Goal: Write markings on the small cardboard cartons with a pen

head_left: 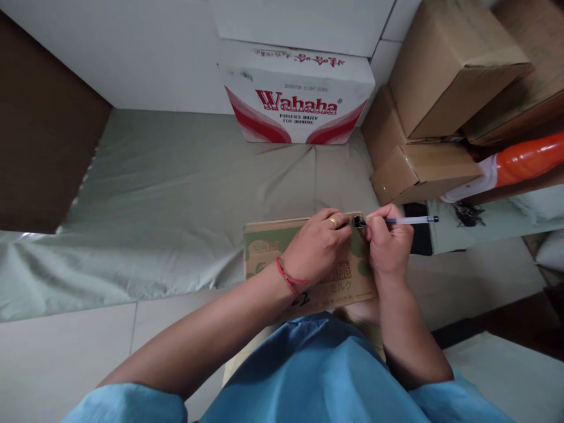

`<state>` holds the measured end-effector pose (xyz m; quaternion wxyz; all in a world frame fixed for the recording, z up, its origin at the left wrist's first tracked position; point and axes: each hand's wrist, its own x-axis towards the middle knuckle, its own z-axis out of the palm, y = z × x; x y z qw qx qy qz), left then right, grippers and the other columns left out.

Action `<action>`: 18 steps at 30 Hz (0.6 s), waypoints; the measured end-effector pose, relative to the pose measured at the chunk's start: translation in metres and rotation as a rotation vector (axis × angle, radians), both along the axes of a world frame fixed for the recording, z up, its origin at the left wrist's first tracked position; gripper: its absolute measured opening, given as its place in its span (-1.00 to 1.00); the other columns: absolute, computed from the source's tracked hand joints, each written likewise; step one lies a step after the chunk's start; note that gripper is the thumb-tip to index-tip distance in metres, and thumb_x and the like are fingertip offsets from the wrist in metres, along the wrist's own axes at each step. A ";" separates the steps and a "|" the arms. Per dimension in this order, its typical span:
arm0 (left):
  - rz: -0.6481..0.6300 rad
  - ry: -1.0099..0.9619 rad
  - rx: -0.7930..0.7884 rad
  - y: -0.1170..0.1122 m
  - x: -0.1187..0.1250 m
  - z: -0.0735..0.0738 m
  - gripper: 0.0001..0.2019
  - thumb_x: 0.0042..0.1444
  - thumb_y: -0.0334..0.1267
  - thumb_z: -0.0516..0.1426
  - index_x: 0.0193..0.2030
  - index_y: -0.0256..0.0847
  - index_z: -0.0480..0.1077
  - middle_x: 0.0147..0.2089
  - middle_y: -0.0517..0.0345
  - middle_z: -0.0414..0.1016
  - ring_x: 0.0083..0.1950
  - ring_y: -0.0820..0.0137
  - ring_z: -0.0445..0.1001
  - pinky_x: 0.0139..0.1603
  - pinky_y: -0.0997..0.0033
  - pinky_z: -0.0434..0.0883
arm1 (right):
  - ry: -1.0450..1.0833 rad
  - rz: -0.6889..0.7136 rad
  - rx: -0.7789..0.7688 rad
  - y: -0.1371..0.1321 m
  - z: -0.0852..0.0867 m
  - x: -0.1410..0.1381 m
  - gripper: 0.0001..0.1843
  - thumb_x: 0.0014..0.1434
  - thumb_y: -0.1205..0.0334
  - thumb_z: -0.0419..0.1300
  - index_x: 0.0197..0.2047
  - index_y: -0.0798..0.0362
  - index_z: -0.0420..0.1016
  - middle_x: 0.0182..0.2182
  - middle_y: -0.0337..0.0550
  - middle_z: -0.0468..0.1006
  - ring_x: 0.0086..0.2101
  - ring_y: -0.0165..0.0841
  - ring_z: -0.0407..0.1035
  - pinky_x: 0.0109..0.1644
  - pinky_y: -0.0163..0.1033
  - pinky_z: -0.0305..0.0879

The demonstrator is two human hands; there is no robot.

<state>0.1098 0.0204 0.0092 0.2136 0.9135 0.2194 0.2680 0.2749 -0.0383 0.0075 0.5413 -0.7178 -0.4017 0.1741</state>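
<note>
A flat cardboard box [264, 252] with a green print lies across my lap. My left hand [317, 244], with a gold ring and a red string bracelet, is closed on its far edge, fingers bent beside a small dark hole [358, 221] near the far right corner. My right hand [392, 244] pinches a pen [409, 220] with a clear barrel and a black end. The pen points left, its tip at the hole. My hands cover part of the box's lettering.
Ahead, a white and red water carton [304, 106] stands on a grey-green sheet [176, 188]. Brown cartons [440, 170] are stacked at the right, near an orange wrapped object [529, 158]. A dark brown panel [39, 129] rises at the left.
</note>
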 end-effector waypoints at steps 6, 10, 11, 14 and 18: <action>0.002 0.015 -0.036 0.001 0.000 -0.001 -0.67 0.37 -0.55 0.01 -0.10 -0.22 0.60 0.10 -0.07 0.61 0.19 0.15 0.46 0.21 0.10 0.54 | 0.020 0.043 0.005 0.002 0.001 -0.002 -0.90 0.16 0.25 0.19 -0.40 -0.02 0.40 -0.59 -0.37 0.33 -0.53 -0.44 0.19 -0.41 -0.30 0.12; -0.001 -0.020 -0.041 0.003 0.001 -0.003 -0.66 0.37 -0.55 0.01 -0.14 -0.24 0.61 0.05 -0.08 0.63 0.12 0.18 0.48 0.17 0.13 0.54 | -0.018 0.002 -0.016 -0.001 -0.003 0.002 -0.84 0.16 0.25 0.18 -0.46 -0.03 0.34 -0.58 -0.33 0.30 -0.50 -0.42 0.18 -0.41 -0.30 0.11; -0.002 -0.031 -0.047 0.003 0.001 -0.004 -0.67 0.38 -0.54 0.01 -0.16 -0.25 0.62 0.04 -0.08 0.63 0.10 0.19 0.48 0.17 0.13 0.54 | -0.023 -0.015 -0.012 -0.002 -0.003 0.003 -0.83 0.16 0.24 0.18 -0.46 -0.03 0.33 -0.58 -0.33 0.28 -0.49 -0.41 0.17 -0.41 -0.30 0.11; -0.002 -0.056 -0.064 0.005 0.003 -0.005 -0.68 0.41 -0.49 0.04 -0.19 -0.24 0.62 0.01 -0.07 0.64 0.06 0.22 0.50 0.15 0.13 0.54 | -0.037 -0.048 0.009 -0.003 -0.004 0.004 -0.83 0.17 0.23 0.17 -0.45 -0.04 0.31 -0.58 -0.33 0.26 -0.48 -0.40 0.17 -0.40 -0.29 0.11; -0.010 -0.073 -0.064 0.006 0.003 -0.006 -0.68 0.41 -0.49 0.03 -0.18 -0.23 0.63 0.01 -0.06 0.64 0.05 0.23 0.51 0.16 0.13 0.53 | -0.064 -0.014 0.010 -0.002 -0.005 0.003 -0.83 0.18 0.21 0.15 -0.44 -0.04 0.31 -0.57 -0.32 0.26 -0.48 -0.40 0.17 -0.39 -0.29 0.11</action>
